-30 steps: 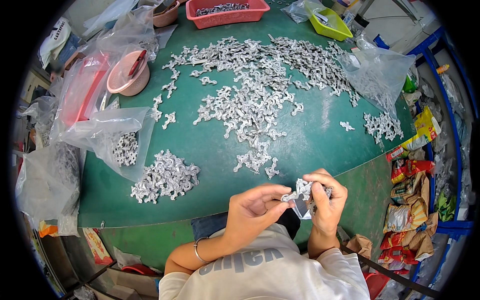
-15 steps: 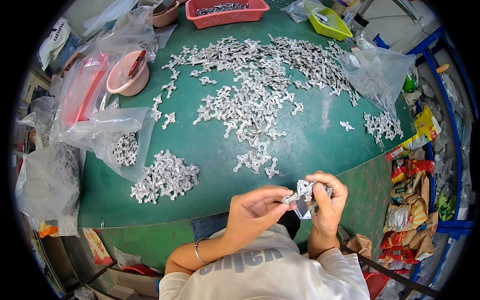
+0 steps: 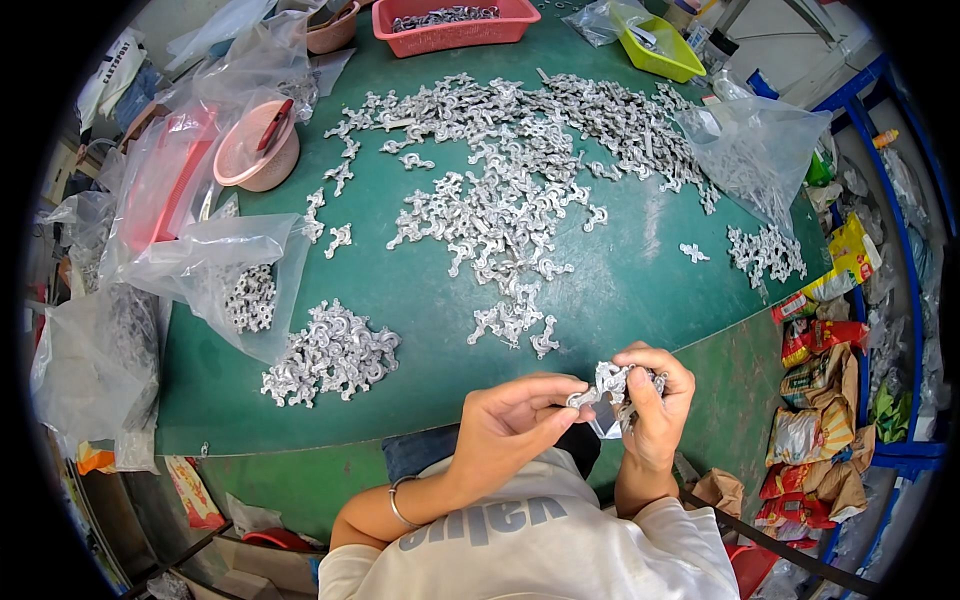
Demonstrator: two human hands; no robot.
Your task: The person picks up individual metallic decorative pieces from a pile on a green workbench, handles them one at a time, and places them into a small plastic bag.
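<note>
Close to my body, just past the table's near edge, my two hands meet around small silvery metal castings. My right hand [image 3: 657,405] is closed around several of them, thumb pressed on top. With fingertips pinched, my left hand [image 3: 515,415] grips the left end of one metal casting [image 3: 607,383] that sticks out of the right hand. The castings are curved, hook-like pieces with knobs. A small heap of like castings [image 3: 332,355] lies at the table's left front, and a large spread pile [image 3: 500,200] covers its middle and back.
The green table [image 3: 430,390] also holds a pink bowl [image 3: 257,150] with a red-handled tool, a red basket [image 3: 455,35], a yellow-green basket [image 3: 660,50] and plastic bags of parts [image 3: 755,150]. A blue shelf rack [image 3: 905,300] with colourful packages stands at the right.
Both hands stay almost in place; the held casting has shifted very slightly between them. The piles on the table look the same.
</note>
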